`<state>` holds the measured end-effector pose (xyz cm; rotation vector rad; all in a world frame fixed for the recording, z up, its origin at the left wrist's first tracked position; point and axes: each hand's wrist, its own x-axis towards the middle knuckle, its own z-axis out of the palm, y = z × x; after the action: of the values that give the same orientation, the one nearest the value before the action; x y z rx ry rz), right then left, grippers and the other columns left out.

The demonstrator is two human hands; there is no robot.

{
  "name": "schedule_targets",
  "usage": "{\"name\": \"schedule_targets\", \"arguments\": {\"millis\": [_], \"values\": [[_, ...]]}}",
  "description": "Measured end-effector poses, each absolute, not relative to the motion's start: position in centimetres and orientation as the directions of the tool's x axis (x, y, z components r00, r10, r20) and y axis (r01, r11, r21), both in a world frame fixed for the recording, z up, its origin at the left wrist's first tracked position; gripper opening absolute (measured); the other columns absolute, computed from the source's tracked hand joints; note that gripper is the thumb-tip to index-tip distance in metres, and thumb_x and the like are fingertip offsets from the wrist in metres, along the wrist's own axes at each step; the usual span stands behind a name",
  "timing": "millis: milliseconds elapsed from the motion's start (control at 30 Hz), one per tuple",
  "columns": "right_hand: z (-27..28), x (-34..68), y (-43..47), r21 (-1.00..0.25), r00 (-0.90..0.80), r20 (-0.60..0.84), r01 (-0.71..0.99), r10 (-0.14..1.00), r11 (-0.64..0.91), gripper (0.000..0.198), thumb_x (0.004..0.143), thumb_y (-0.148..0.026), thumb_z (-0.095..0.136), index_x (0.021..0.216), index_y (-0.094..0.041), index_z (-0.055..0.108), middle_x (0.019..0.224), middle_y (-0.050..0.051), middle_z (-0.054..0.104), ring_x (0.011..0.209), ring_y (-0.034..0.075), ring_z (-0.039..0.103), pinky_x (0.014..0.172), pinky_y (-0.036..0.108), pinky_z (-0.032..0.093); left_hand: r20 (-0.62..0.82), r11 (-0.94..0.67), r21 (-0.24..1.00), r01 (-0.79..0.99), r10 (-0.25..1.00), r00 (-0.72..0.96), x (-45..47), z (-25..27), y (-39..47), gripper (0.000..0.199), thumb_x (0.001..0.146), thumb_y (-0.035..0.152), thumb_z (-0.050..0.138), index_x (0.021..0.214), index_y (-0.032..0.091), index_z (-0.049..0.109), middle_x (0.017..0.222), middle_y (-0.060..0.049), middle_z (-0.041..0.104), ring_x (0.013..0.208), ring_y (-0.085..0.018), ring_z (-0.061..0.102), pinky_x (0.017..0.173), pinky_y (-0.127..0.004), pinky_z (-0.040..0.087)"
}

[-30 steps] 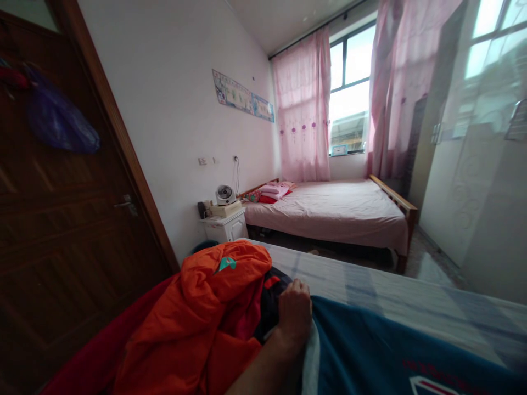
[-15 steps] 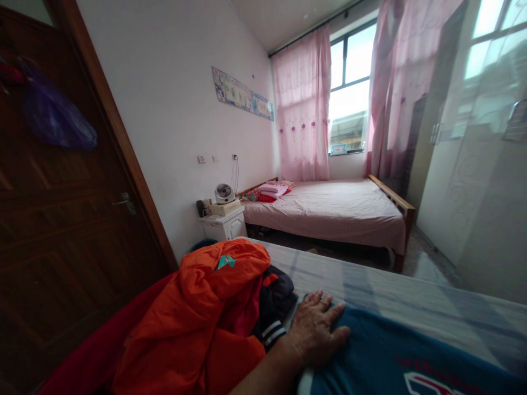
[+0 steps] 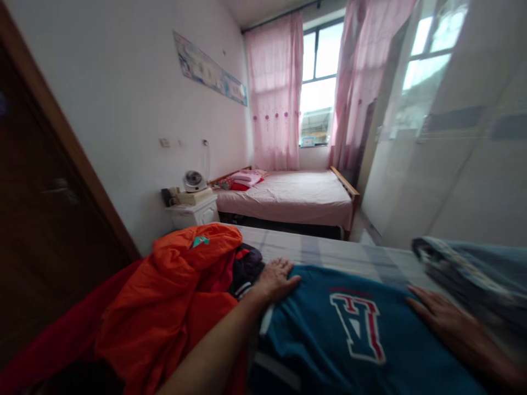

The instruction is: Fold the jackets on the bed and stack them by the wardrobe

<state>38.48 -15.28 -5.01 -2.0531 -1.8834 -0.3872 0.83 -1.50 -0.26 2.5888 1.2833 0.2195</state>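
Observation:
A teal shirt (image 3: 313, 323) with a large white-and-red letter lies spread on the blue-and-white bed sheet (image 3: 284, 241). My left hand (image 3: 276, 278) rests flat on its left upper edge, fingers stretched out. On the shirt's right side lies my right hand (image 3: 442, 315), palm down and fingers extended, slightly blurred. Left of my left forearm is a heap with an orange jacket (image 3: 177, 280) on top. Dark clothing (image 3: 246, 269) with white stripes pokes out between the jacket and my left hand.
At the right, a blurred pile of folded clothes (image 3: 473, 274) sits on the bed. Beyond stand a white nightstand (image 3: 195, 215) with a small fan (image 3: 194, 181), and a second bed (image 3: 296, 192) with a pink sheet. A wardrobe (image 3: 436, 181) lines the right; a brown door (image 3: 45, 230) is at left.
The view has turned to the right, bringing my right hand, the shirt's letter print and the right-hand clothes pile into view. My left hand stays flat at the shirt's upper left edge.

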Motion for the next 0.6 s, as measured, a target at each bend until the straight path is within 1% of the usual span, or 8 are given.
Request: {"name": "schedule_targets", "arguments": {"millis": [33, 67, 133, 167, 233, 367, 500, 600], "values": [[-4.0, 38.1, -15.7, -0.044, 0.104, 0.292, 0.995, 0.951, -0.095, 0.051, 0.075, -0.044, 0.033, 0.104, -0.023, 0.069, 0.125, 0.014, 0.057, 0.117, 0.029, 0.051, 0.097, 0.043, 0.04, 0.01, -0.578, 0.284, 0.765, 0.799, 0.601, 1.0, 0.2, -1.5, 0.061, 0.087, 0.051, 0.038, 0.134, 0.012, 0.043, 0.142, -0.015, 0.039, 0.133, -0.029, 0.03, 0.11, -0.044, 0.022], [-3.0, 37.5, -16.0, -0.043, 0.155, 0.221, 0.988, 0.963, -0.149, 0.056, 0.078, -0.043, 0.031, 0.113, -0.015, 0.064, 0.128, 0.018, 0.054, 0.121, 0.031, 0.047, 0.098, 0.046, 0.038, 0.002, -0.571, 0.285, 0.77, 0.804, 0.595, 1.2, 0.8, -1.6, 0.061, 0.088, 0.05, 0.038, 0.135, 0.01, 0.041, 0.142, -0.018, 0.038, 0.133, -0.032, 0.029, 0.108, -0.049, 0.022], [-0.9, 35.4, -16.5, -0.032, 0.226, 0.219, 0.974, 0.949, -0.225, 0.058, 0.084, -0.04, 0.026, 0.126, -0.011, 0.053, 0.136, 0.017, 0.046, 0.129, 0.029, 0.037, 0.102, 0.048, 0.032, 0.002, -0.592, 0.29, 0.752, 0.786, 0.618, 2.0, 1.9, -2.5, 0.063, 0.089, 0.049, 0.035, 0.138, 0.009, 0.035, 0.142, -0.021, 0.036, 0.134, -0.034, 0.028, 0.106, -0.051, 0.022], [0.1, 34.0, -16.8, -0.03, 0.227, 0.228, 0.974, 0.947, -0.226, 0.056, 0.087, -0.04, 0.025, 0.13, -0.013, 0.048, 0.14, 0.014, 0.042, 0.132, 0.027, 0.032, 0.105, 0.047, 0.029, 0.009, -0.617, 0.294, 0.73, 0.765, 0.643, 2.4, 2.4, -3.4, 0.063, 0.09, 0.049, 0.033, 0.139, 0.009, 0.034, 0.143, -0.021, 0.035, 0.134, -0.033, 0.027, 0.106, -0.051, 0.023], [1.2, 30.7, -17.8, -0.097, 0.201, 0.251, 0.979, 0.947, -0.182, 0.056, 0.09, -0.044, 0.025, 0.135, -0.016, 0.043, 0.143, 0.012, 0.037, 0.134, 0.025, 0.029, 0.107, 0.047, 0.026, 0.033, -0.683, 0.298, 0.667, 0.706, 0.708, 3.1, 3.0, -5.9, 0.061, 0.091, 0.052, 0.031, 0.14, 0.016, 0.033, 0.146, -0.017, 0.032, 0.136, -0.029, 0.025, 0.108, -0.047, 0.022], [0.2, 25.5, -21.1, -0.185, 0.113, 0.191, 0.98, 0.975, -0.077, 0.055, 0.09, -0.055, 0.027, 0.138, -0.03, 0.038, 0.148, 0.003, 0.03, 0.137, 0.023, 0.022, 0.108, 0.048, 0.022, 0.077, -0.801, 0.263, 0.538, 0.573, 0.816, 2.5, 1.5, -11.3, 0.054, 0.089, 0.054, 0.036, 0.139, 0.033, 0.033, 0.15, -0.004, 0.026, 0.138, -0.026, 0.019, 0.11, -0.049, 0.016], [-2.4, 24.7, -23.3, -0.19, 0.111, 0.126, 0.978, 0.986, -0.086, 0.055, 0.091, -0.055, 0.024, 0.137, -0.029, 0.039, 0.146, 0.002, 0.033, 0.136, 0.023, 0.023, 0.109, 0.047, 0.02, 0.146, -0.809, 0.198, 0.554, 0.583, 0.799, 0.1, -1.1, -12.9, 0.054, 0.091, 0.052, 0.033, 0.141, 0.031, 0.029, 0.149, -0.005, 0.028, 0.137, -0.024, 0.023, 0.111, -0.046, 0.019], [-2.7, 25.2, -23.5, -0.163, 0.101, 0.132, 0.984, 0.986, -0.079, 0.053, 0.092, -0.052, 0.024, 0.136, -0.027, 0.041, 0.146, 0.003, 0.033, 0.136, 0.024, 0.023, 0.109, 0.046, 0.02, 0.21, -0.792, 0.132, 0.596, 0.61, 0.764, -1.0, -1.7, -12.7, 0.056, 0.09, 0.052, 0.034, 0.14, 0.028, 0.032, 0.146, -0.005, 0.033, 0.136, -0.025, 0.027, 0.111, -0.046, 0.019]]}}
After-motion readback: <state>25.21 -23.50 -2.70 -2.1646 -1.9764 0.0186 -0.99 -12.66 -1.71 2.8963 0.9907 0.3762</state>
